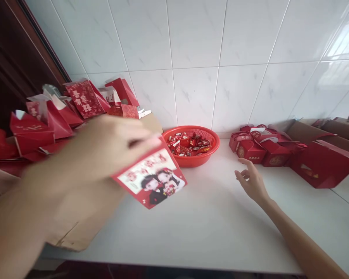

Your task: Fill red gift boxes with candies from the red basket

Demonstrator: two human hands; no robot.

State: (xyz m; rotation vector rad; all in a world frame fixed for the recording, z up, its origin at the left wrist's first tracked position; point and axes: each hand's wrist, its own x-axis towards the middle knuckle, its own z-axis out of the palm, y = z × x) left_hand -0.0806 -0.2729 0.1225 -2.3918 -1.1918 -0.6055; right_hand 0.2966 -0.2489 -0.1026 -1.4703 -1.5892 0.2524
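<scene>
My left hand point(116, 143), smeared by motion, holds a red box point(155, 174) by its upper edge. A cartoon couple is printed on the white panel facing me. The box hangs tilted over the white counter, in front of a red plastic basket point(192, 162) with wrapped sweets point(189, 144) in it. My right hand point(251, 180) is held over the counter on the right, fingers apart and holding nothing. Just beyond its fingertips stand several small closed red boxes point(251, 152).
At the left, a cardboard carton point(84, 217) holds many red boxes point(31, 130) in a heap. A larger red box point(324, 164) stands at the right, near brown cardboard point(305, 131). A tiled wall point(194, 89) rises behind the counter point(197, 232).
</scene>
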